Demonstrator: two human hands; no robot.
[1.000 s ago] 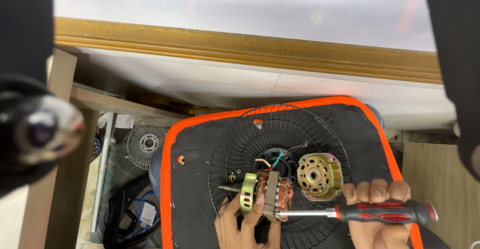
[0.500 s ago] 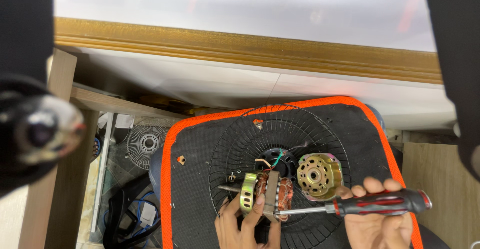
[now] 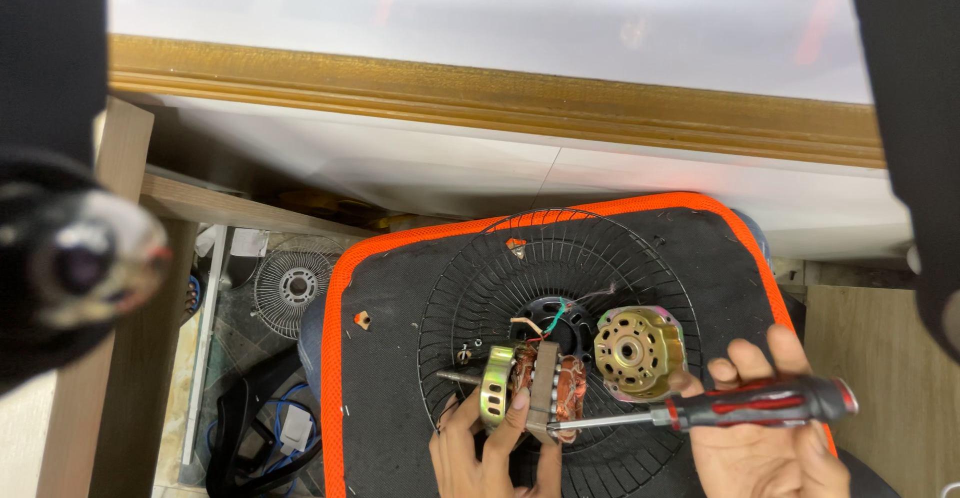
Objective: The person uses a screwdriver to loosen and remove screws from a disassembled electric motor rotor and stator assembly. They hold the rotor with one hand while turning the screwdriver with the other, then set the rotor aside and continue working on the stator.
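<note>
Two hands: both busy
L hand [image 3: 490,448]: grip pinching motor stator [image 3: 535,388]
R hand [image 3: 765,438]: grip wrapped round screwdriver [image 3: 720,410], tip at stator

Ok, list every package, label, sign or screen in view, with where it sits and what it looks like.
None can be made out. The view holds a fan motor in the left hand, a red-and-black screwdriver in the right hand, a wire fan guard and an orange-edged black pad.

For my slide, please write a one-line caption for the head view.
Left hand holds a motor on a fan grille; right hand sets a screwdriver against it.
</note>
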